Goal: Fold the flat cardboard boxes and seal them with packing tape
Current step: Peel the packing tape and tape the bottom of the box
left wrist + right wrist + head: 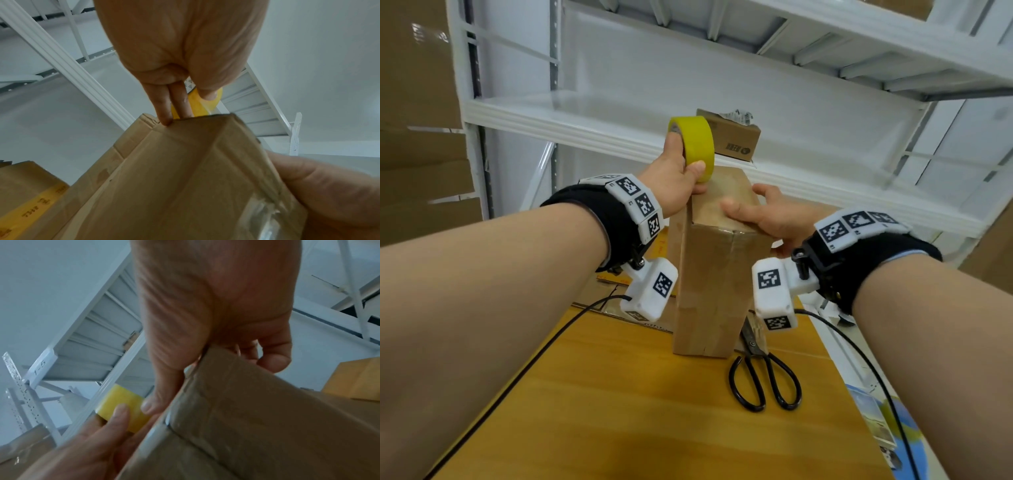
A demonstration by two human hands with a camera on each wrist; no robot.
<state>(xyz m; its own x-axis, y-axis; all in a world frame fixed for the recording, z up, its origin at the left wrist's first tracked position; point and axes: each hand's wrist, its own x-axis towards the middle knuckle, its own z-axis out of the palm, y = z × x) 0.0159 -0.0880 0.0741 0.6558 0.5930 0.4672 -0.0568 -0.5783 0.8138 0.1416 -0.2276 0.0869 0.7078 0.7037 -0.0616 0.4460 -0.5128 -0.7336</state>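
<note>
Tall cardboard box (709, 274) upright on wooden table (619, 411), left hand (678, 178) gripping yellow tape roll (693, 145) at the box's top far-left edge, right hand (767, 216) spread flat (fingers straight) on the box top, scissors (763, 373) beside the box base

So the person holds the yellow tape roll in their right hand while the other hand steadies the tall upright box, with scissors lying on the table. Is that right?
Nearly. The head view shows the yellow tape roll in the left hand; the right hand steadies the tall upright box. The scissors do lie on the table.
</note>
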